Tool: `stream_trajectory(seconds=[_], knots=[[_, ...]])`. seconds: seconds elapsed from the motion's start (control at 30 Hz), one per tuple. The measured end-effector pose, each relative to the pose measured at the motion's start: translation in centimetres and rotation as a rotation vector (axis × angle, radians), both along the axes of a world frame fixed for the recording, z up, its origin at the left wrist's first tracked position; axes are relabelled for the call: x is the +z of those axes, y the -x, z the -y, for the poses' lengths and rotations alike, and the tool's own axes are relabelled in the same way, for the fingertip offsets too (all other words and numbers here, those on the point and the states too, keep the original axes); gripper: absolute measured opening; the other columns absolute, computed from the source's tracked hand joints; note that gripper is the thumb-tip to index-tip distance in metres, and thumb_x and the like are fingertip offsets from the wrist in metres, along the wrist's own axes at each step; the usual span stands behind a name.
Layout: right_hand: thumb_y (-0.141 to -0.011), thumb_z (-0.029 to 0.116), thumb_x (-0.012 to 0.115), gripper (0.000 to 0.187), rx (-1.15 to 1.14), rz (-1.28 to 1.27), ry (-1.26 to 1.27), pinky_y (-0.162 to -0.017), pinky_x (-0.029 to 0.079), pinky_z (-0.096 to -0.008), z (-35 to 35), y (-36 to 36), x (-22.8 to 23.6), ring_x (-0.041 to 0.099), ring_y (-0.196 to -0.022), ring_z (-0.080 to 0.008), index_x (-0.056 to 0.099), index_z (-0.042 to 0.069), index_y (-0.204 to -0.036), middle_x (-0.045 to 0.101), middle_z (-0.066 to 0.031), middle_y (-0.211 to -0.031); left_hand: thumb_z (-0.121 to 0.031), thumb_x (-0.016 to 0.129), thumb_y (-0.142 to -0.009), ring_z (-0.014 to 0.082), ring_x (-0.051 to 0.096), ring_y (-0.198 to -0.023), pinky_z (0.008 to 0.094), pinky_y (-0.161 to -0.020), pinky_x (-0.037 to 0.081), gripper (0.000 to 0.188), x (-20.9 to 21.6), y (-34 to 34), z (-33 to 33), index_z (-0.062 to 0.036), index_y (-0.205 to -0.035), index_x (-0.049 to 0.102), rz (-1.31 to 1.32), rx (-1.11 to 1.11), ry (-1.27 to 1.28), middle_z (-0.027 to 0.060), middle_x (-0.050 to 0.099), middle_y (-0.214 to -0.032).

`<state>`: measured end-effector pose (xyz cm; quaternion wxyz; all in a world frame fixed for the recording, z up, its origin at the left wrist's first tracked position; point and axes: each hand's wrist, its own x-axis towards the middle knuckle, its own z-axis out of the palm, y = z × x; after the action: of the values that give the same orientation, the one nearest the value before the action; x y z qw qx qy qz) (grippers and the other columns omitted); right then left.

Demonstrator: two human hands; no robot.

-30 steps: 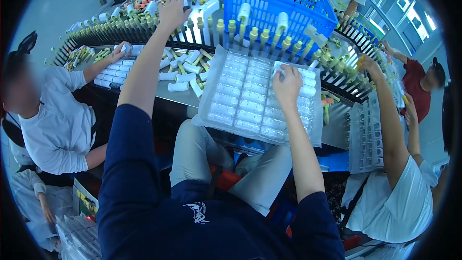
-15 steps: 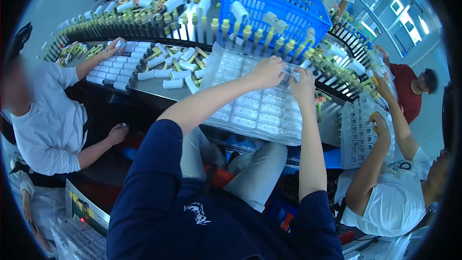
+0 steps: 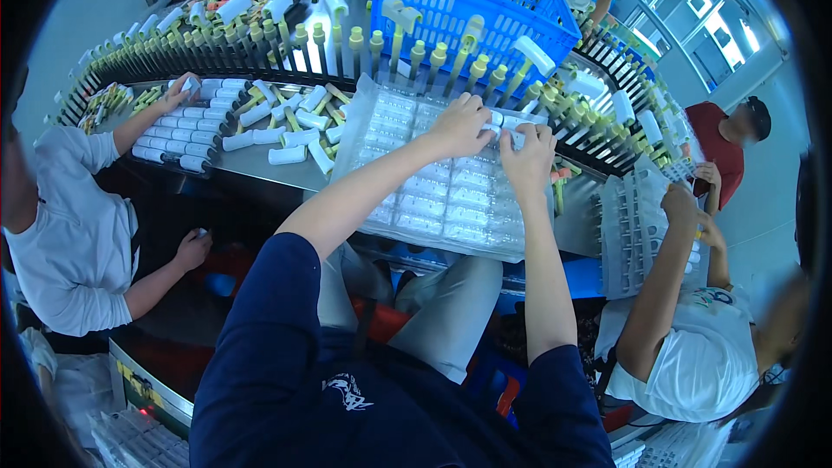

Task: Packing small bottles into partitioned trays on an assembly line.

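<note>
Head view: both hands meet at the far right corner of a clear plastic tray [image 3: 433, 199], a thin, glossy sheet moulded into rows of shallow oblong pockets. The tray lies tilted across the edge of a smooth grey metal table [image 3: 260, 169], just in front of the person's lap. The left hand [image 3: 459, 126] is curled, fingertips pressed down on a small white tube [image 3: 511, 121] at the tray's far edge. The right hand [image 3: 527, 156] lies just beside it, fingers bent and pinching the same white piece from the other side. How firmly either hand grips cannot be told, since the fingertips cover the piece.

Loose white plastic tubes [image 3: 290, 134], short and cylindrical, some with yellow-green tips, lie scattered on the table to the left of the tray. Beyond them curves a black conveyor rack [image 3: 260, 48] of upright pegs, each carrying a yellow-green capped stem. A blue plastic basket [image 3: 468, 9] with slotted, lattice walls stands behind the rack.

To the left, another person in a grey shirt [image 3: 74, 234] reaches to a row of white tubes laid side by side. To the right, a person in a white shirt [image 3: 719, 364] handles a second clear pocketed tray [image 3: 628, 234].
</note>
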<state>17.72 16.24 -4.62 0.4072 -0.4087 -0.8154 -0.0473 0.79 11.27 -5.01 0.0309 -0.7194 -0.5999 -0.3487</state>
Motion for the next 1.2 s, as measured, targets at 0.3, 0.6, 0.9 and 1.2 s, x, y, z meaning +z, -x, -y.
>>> stream_trajectory(seconds=[0.3, 0.6, 0.9, 1.2], knots=[[-0.076, 0.023, 0.069, 0.028, 0.022, -0.072, 0.054, -0.083, 0.045, -0.0465, 0.0, -0.2, 0.0, 0.055, -0.094, -0.0363, 0.061, 0.002, -0.092, 0.060, -0.0172, -0.099, -0.026, 0.068, -0.086, 0.0277, 0.052, -0.105, 0.0412, -0.090, 0.043, 0.028, 0.6, 0.7, -0.2, -0.0055, -0.104, 0.059, -0.159, -0.076, 0.008, 0.0093, 0.058, -0.102], [-0.091, 0.014, 0.056, 0.027, 0.105, -0.284, -0.024, -0.091, 0.042, -0.0448, 0.4, -0.3, 0.9, 0.052, -0.105, -0.0376, 0.059, -0.005, -0.110, 0.058, -0.0213, -0.111, -0.022, 0.064, -0.090, 0.0311, 0.054, -0.105, 0.0417, -0.090, 0.044, 0.029, 0.6, 0.9, 0.1, -0.0028, -0.110, 0.057, 0.003, -0.127, -0.098, 0.0132, 0.059, -0.105], [-0.103, 0.026, 0.044, 0.030, 0.050, -0.377, 0.313, -0.075, 0.045, -0.0472, 1.1, -0.5, 1.4, 0.058, -0.084, -0.0430, 0.053, -0.002, -0.107, 0.061, -0.0248, -0.091, -0.024, 0.057, -0.096, 0.0414, 0.062, -0.092, 0.0481, -0.075, 0.050, 0.031, 2.2, -0.1, 1.7, 0.0002, -0.115, 0.050, 0.291, 0.051, -0.056, 0.0227, 0.064, -0.102], [-0.100, 0.034, 0.052, 0.036, 0.040, -0.318, 0.314, -0.069, 0.046, -0.0478, 1.1, -0.2, 1.4, 0.061, -0.081, -0.0449, 0.053, 0.000, -0.107, 0.064, -0.0244, -0.086, -0.026, 0.062, -0.094, 0.0419, 0.064, -0.090, 0.0460, -0.074, 0.051, 0.040, 2.0, 0.4, 1.3, -0.0003, -0.122, 0.051, 0.296, -0.012, -0.295, 0.0229, 0.065, -0.101]])
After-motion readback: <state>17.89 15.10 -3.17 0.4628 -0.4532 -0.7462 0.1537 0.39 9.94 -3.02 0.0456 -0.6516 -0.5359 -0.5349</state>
